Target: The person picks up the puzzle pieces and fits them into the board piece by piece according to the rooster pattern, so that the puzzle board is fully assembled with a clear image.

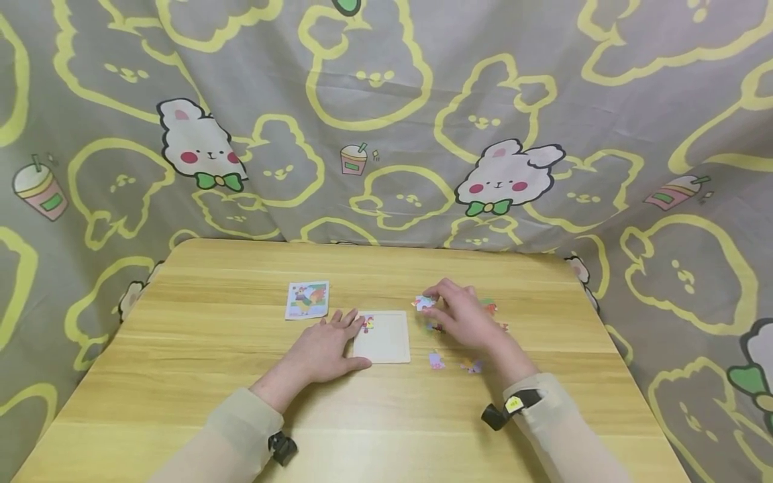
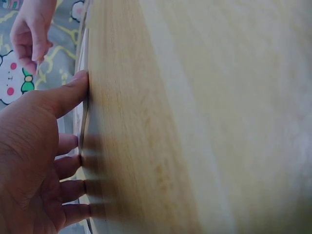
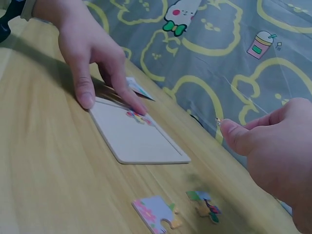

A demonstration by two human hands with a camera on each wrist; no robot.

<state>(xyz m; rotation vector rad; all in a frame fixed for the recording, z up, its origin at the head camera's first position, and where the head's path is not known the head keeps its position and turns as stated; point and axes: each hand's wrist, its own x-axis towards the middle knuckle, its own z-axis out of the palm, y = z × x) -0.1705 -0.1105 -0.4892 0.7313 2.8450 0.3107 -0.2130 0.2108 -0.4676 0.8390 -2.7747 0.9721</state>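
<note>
A white puzzle tray lies flat near the middle of the table. One colourful puzzle piece sits at its upper left corner. My left hand rests along the tray's left edge, thumb at the near corner and fingers spread by the far one. To the right of the tray, my right hand pinches a pale blue puzzle piece between thumb and fingers, held above the table. In the right wrist view only a small edge of that piece shows at the fingertips.
A printed picture card of a colourful animal lies left of the tray. Several loose pieces lie on the wooden table right of it, among them a lilac piece and an orange-and-lilac piece. A patterned curtain hangs behind the table.
</note>
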